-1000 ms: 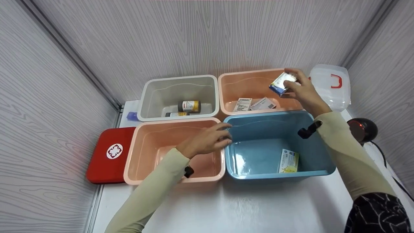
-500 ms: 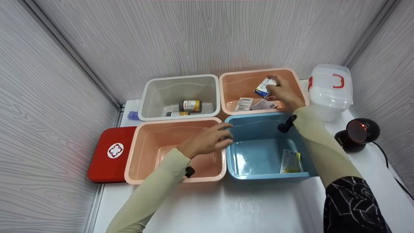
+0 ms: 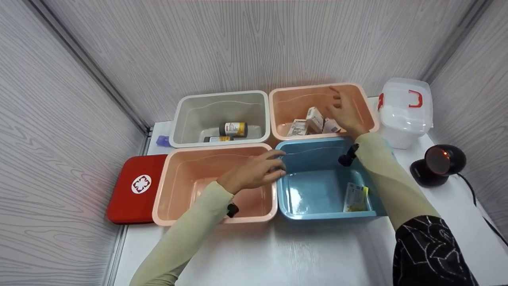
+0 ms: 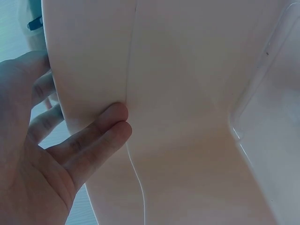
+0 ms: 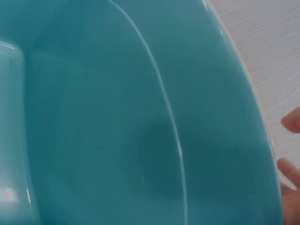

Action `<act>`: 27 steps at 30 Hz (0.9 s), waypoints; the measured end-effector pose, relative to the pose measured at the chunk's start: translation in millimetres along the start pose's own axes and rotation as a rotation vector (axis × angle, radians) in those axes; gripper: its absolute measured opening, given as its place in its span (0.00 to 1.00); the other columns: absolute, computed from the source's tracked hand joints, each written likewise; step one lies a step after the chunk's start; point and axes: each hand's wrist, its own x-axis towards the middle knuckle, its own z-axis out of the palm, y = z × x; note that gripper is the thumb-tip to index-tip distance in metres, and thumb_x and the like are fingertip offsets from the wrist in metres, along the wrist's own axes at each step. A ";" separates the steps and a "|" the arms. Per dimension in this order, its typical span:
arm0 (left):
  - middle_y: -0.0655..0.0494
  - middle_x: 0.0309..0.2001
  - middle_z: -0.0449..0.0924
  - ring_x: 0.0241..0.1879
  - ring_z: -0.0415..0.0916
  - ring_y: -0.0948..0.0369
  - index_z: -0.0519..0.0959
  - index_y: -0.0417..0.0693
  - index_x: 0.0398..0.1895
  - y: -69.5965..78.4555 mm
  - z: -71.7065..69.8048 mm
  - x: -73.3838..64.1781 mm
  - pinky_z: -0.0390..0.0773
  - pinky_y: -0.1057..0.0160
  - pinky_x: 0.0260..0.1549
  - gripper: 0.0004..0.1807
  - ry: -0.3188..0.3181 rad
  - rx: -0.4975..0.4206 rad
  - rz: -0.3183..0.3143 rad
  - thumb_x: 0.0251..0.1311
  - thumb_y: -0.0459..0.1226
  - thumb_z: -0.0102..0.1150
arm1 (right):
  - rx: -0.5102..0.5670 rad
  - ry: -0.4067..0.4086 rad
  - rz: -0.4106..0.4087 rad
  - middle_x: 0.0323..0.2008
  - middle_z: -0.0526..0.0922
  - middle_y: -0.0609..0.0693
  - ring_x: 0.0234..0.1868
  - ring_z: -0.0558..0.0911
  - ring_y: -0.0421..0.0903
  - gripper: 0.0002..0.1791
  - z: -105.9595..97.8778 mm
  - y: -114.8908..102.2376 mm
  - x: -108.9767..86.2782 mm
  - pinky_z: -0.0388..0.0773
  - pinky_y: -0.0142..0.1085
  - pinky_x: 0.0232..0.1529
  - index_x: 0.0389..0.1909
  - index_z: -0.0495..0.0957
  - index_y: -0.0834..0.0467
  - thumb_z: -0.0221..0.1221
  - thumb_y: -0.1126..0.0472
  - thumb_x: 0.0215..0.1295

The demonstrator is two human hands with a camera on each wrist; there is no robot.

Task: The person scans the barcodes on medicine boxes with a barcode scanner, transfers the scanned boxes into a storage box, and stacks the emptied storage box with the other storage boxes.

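My right hand (image 3: 344, 112) is over the back right pink bin (image 3: 369, 107), fingers spread, holding nothing. Left of its fingertips a small white medicine box (image 3: 314, 119) stands tilted in that bin, leaning among two flatter boxes, one a printed box (image 3: 297, 128). Only a few fingertips (image 5: 291, 173) show at the edge of the right wrist view, past the blue rim. My left hand (image 3: 256, 171) hovers with loosely bent fingers at the rim between the front left pink bin (image 3: 158, 198) and the blue bin (image 3: 283, 206). In the left wrist view, two fingers (image 4: 101, 140) overlap the pink wall.
A grey bin (image 3: 178, 119) at the back left holds two dark bottles (image 3: 234, 129). A yellow-and-white box (image 3: 355, 198) stands in the blue bin. A red first-aid case (image 3: 135, 206) lies left, a clear lidded box (image 3: 405, 111) back right, a black scanner-like device (image 3: 438, 165) at right.
My right hand moved left over the back right pink bin and let go of the medicine box, which now rests tilted among the others. The left hand stayed in place.
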 end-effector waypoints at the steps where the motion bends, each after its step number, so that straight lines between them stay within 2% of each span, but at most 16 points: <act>1: 0.52 0.83 0.65 0.69 0.79 0.51 0.85 0.56 0.61 0.0 0.0 0.2 0.81 0.51 0.68 0.17 0.001 0.002 0.004 0.84 0.51 0.53 | -0.003 0.001 -0.019 0.80 0.61 0.65 0.78 0.66 0.67 0.35 -1.0 0.4 -1.6 0.69 0.64 0.77 0.87 0.57 0.50 0.55 0.58 0.84; 4: 0.51 0.82 0.66 0.68 0.80 0.51 0.85 0.55 0.61 0.0 0.4 0.5 0.81 0.50 0.68 0.18 -0.003 0.004 0.012 0.84 0.51 0.52 | -0.008 -0.031 -0.091 0.79 0.63 0.65 0.77 0.66 0.66 0.33 -5.4 0.9 -9.5 0.65 0.67 0.78 0.84 0.61 0.53 0.57 0.59 0.84; 8: 0.50 0.82 0.66 0.67 0.81 0.51 0.85 0.55 0.60 0.6 0.3 0.1 0.81 0.49 0.67 0.17 0.004 0.010 0.022 0.84 0.51 0.52 | -0.058 -0.108 -0.185 0.73 0.70 0.66 0.72 0.71 0.63 0.27 -14.1 -1.5 -24.0 0.66 0.63 0.75 0.78 0.69 0.62 0.57 0.59 0.84; 11: 0.51 0.82 0.67 0.65 0.83 0.51 0.86 0.56 0.59 1.3 0.0 -0.6 0.82 0.50 0.65 0.17 0.017 0.026 0.021 0.84 0.51 0.52 | -0.125 -0.160 -0.191 0.67 0.77 0.64 0.65 0.76 0.58 0.23 -22.0 -7.3 -38.5 0.72 0.56 0.70 0.71 0.75 0.62 0.59 0.56 0.84; 15: 0.51 0.81 0.67 0.66 0.82 0.51 0.86 0.57 0.59 1.7 -0.1 -0.6 0.82 0.51 0.66 0.17 0.025 0.039 0.019 0.85 0.51 0.52 | -0.187 -0.230 -0.192 0.60 0.82 0.58 0.56 0.78 0.51 0.20 -32.1 -14.2 -59.7 0.75 0.42 0.60 0.64 0.81 0.60 0.62 0.52 0.81; 18: 0.51 0.81 0.67 0.67 0.81 0.51 0.86 0.56 0.59 1.5 -0.3 -0.5 0.82 0.50 0.67 0.17 0.021 0.032 0.017 0.85 0.51 0.52 | -0.240 -0.324 -0.244 0.58 0.84 0.56 0.54 0.79 0.50 0.17 -37.4 -15.1 -72.6 0.77 0.37 0.56 0.60 0.83 0.60 0.63 0.54 0.79; 20: 0.51 0.82 0.67 0.67 0.81 0.51 0.86 0.56 0.60 1.3 -0.6 -0.7 0.82 0.51 0.67 0.17 0.017 0.028 0.012 0.85 0.51 0.52 | -0.279 -0.404 -0.261 0.57 0.85 0.54 0.53 0.81 0.49 0.16 -39.3 -14.2 -79.1 0.79 0.38 0.57 0.59 0.84 0.58 0.64 0.56 0.79; 22: 0.50 0.82 0.67 0.67 0.81 0.51 0.86 0.55 0.59 0.8 -0.7 -0.4 0.82 0.50 0.67 0.17 0.020 0.021 0.016 0.84 0.50 0.52 | -0.327 -0.497 -0.273 0.56 0.87 0.54 0.53 0.83 0.50 0.15 -40.4 -11.9 -83.6 0.83 0.44 0.60 0.60 0.84 0.58 0.65 0.57 0.79; 25: 0.50 0.82 0.67 0.68 0.81 0.50 0.86 0.55 0.59 0.6 -0.5 0.1 0.82 0.51 0.66 0.17 0.022 0.018 0.017 0.84 0.50 0.52 | -0.380 -0.618 -0.229 0.57 0.88 0.55 0.57 0.86 0.53 0.17 -41.0 -9.2 -88.7 0.83 0.56 0.65 0.61 0.84 0.59 0.65 0.55 0.79; 27: 0.50 0.82 0.67 0.67 0.81 0.51 0.86 0.55 0.59 1.1 -0.5 0.3 0.82 0.51 0.66 0.17 0.020 0.017 0.015 0.84 0.51 0.52 | -0.419 -0.689 -0.188 0.58 0.88 0.55 0.59 0.86 0.54 0.19 -41.2 -6.4 -91.6 0.81 0.60 0.67 0.62 0.83 0.58 0.65 0.52 0.78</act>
